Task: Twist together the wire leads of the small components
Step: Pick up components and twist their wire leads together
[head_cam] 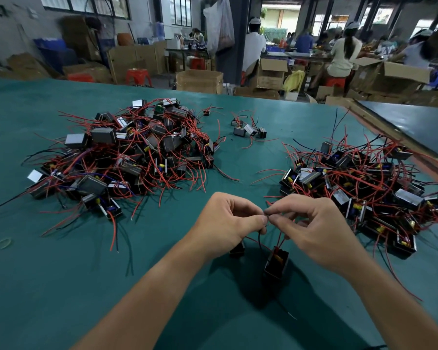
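Both forearms reach in over the green table mat (61,274). Between them two small black transformers hang by their leads, one (276,263) below my right hand (311,223), the other (237,249) half hidden under my left hand (228,223). Each hand's thumb and forefinger pinch the wire leads (259,238) where the fingertips meet, other fingers curled. I judge this pair is mid-twist. Farther out lie a left heap (127,157) and a right heap (359,188) of red-wired transformers, so plenty seems left. Which heap is finished I cannot tell. Beyond, a small cluster (248,128) sits apart.
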Available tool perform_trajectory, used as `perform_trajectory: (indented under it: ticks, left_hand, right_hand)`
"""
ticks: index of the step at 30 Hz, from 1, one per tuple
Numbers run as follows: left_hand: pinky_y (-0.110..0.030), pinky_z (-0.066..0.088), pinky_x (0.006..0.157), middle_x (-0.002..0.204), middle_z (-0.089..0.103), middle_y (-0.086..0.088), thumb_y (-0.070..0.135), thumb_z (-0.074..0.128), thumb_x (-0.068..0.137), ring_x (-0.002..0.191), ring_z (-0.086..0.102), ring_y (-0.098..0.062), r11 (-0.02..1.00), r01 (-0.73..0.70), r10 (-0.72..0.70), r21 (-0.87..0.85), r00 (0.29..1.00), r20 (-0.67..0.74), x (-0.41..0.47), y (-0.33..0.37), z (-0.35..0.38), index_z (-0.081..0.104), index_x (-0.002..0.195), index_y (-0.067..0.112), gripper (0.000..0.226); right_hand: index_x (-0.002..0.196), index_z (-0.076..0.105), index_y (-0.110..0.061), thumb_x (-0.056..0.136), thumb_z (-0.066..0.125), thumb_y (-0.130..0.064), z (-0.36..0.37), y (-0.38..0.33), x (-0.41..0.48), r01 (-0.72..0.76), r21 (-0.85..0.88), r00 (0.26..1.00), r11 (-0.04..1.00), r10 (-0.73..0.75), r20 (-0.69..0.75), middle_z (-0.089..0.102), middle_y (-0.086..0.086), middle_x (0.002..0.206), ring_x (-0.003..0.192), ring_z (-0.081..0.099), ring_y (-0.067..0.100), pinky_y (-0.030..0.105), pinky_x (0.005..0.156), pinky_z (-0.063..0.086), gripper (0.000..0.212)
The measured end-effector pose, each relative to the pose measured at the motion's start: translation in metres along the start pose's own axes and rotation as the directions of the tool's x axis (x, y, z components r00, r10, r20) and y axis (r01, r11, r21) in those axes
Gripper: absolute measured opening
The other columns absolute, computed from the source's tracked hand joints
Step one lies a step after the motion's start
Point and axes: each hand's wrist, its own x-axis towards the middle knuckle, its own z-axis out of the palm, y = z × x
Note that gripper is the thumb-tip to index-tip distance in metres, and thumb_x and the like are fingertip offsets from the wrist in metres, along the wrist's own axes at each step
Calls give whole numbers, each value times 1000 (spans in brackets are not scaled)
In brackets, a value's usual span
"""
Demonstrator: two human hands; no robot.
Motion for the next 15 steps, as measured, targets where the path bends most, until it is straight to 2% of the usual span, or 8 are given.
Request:
perform_trajectory:
  ticks: [3, 9, 15]
  left_hand:
    - [-11, 34, 43, 58, 66, 1, -3, 66, 86, 39, 45, 2, 1000, 5, -5, -6, 1000, 3, 0, 1, 0, 71, 74, 5, 15]
    - [-16, 33, 42, 59, 66, 1, 0, 67, 86, 40, 41, -4, 1000, 25, -25, 9, 1000, -3, -2, 4, -1, 72, 77, 3, 11]
    - [-19, 31, 43, 61, 68, 0, 3, 68, 86, 44, 37, -12, 997, 63, -63, 36, 998, -11, -2, 4, -3, 74, 76, 7, 12]
  right_hand:
    - [82, 74, -27, 81, 77, -11, 0, 0, -1, -25, 12, 998, 1000, 26, -54, 68, -16, 74, 64, 60, 7, 14, 60, 43, 17]
    - [83, 73, -25, 84, 75, -11, 1, -1, -1, -7, -5, 1000, 1000, 7, -21, 67, -16, 73, 60, 57, 5, 10, 58, 40, 14]
    - [85, 70, -27, 87, 71, -20, -1, -4, -2, 53, -130, 999, 990, -52, 10, 67, -12, 78, 68, 61, 13, 23, 62, 48, 8]
